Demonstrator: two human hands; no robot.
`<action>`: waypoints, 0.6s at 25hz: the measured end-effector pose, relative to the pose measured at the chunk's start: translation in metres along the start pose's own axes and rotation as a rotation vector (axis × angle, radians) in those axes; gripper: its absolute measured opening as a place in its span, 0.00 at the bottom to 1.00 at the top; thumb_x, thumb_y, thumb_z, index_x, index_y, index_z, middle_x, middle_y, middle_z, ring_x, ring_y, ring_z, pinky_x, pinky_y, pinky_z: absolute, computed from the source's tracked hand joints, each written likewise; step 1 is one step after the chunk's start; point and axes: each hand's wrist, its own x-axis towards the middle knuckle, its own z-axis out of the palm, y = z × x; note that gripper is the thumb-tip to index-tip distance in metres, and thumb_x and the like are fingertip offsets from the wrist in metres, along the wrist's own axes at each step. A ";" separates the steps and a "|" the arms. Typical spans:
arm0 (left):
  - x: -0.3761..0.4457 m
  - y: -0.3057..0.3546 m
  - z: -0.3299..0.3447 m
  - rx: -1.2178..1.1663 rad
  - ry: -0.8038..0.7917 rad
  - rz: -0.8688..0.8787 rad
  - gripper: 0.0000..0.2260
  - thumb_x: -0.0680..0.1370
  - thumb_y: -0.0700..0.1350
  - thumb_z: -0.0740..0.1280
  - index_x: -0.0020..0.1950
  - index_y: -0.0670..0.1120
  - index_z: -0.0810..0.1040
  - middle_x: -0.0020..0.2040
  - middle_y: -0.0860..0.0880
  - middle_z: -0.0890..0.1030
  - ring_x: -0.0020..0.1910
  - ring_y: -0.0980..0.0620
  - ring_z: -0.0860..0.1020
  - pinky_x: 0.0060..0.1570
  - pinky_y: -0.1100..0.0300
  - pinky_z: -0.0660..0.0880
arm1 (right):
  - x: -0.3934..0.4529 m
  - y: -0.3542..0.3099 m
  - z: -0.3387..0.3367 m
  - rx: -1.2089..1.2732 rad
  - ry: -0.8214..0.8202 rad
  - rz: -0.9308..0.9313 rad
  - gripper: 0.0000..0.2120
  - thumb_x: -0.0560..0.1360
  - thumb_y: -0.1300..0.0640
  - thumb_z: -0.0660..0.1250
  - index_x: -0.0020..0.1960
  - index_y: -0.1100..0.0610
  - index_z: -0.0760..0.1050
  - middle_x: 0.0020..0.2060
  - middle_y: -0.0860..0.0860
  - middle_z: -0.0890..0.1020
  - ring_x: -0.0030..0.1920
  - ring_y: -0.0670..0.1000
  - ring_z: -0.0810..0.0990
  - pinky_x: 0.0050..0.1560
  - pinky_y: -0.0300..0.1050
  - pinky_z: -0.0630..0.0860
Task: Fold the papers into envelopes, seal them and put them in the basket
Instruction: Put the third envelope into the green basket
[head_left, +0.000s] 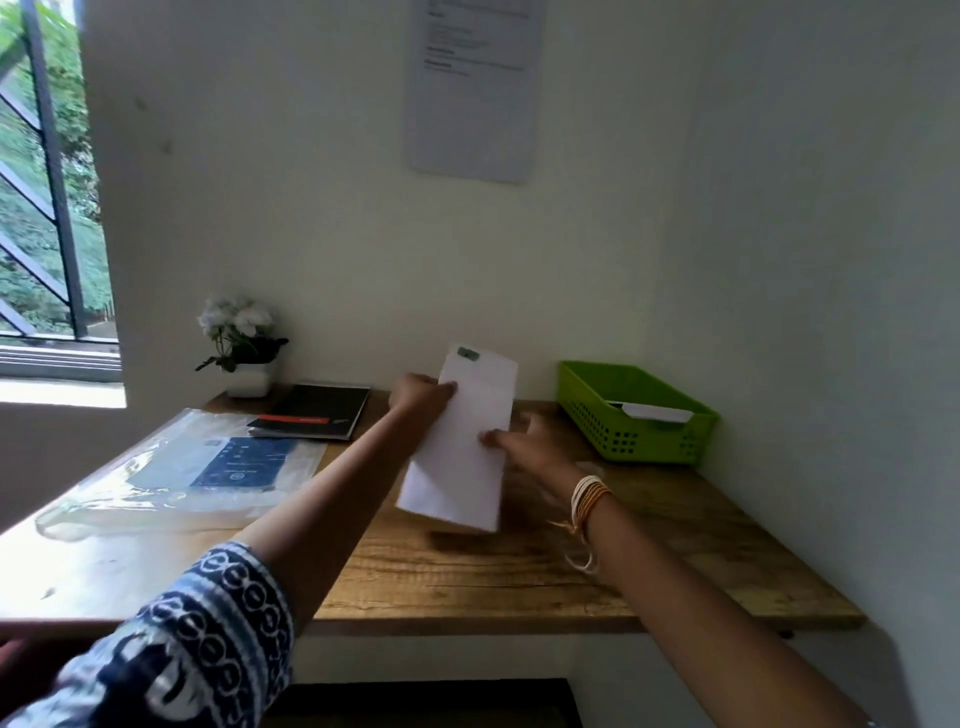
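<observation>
Both hands hold one folded white envelope (462, 447) above the counter (519, 571): left hand (421, 397) pinches its far-left edge, right hand (524, 441) its right side. Green basket (639, 415) far right already holds one envelope (657, 413). Sealing seems done; basket drop left.

open desk (519, 582) in front, basket (644, 415) hugging right wall

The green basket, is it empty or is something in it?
Not empty. A white folded paper lies inside the green basket, showing above its rim.
</observation>
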 end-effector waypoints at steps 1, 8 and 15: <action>-0.002 0.004 0.005 -0.107 0.025 -0.034 0.10 0.74 0.46 0.71 0.44 0.39 0.80 0.47 0.41 0.81 0.46 0.44 0.80 0.48 0.54 0.77 | -0.003 -0.001 0.000 0.091 -0.055 0.061 0.13 0.73 0.61 0.70 0.55 0.62 0.72 0.55 0.56 0.79 0.53 0.56 0.79 0.46 0.47 0.79; -0.011 0.035 0.056 -0.441 -0.144 -0.239 0.14 0.73 0.40 0.71 0.55 0.35 0.76 0.52 0.38 0.81 0.48 0.39 0.81 0.48 0.47 0.79 | -0.001 -0.027 -0.053 0.084 0.066 0.057 0.13 0.73 0.66 0.70 0.56 0.68 0.75 0.53 0.62 0.81 0.46 0.59 0.81 0.41 0.46 0.81; -0.025 0.091 0.120 -0.275 -0.394 -0.100 0.06 0.75 0.36 0.68 0.44 0.36 0.72 0.32 0.42 0.79 0.27 0.46 0.78 0.19 0.61 0.73 | 0.024 -0.070 -0.159 -0.172 0.221 0.101 0.19 0.71 0.63 0.73 0.59 0.65 0.75 0.52 0.57 0.77 0.49 0.56 0.76 0.45 0.46 0.73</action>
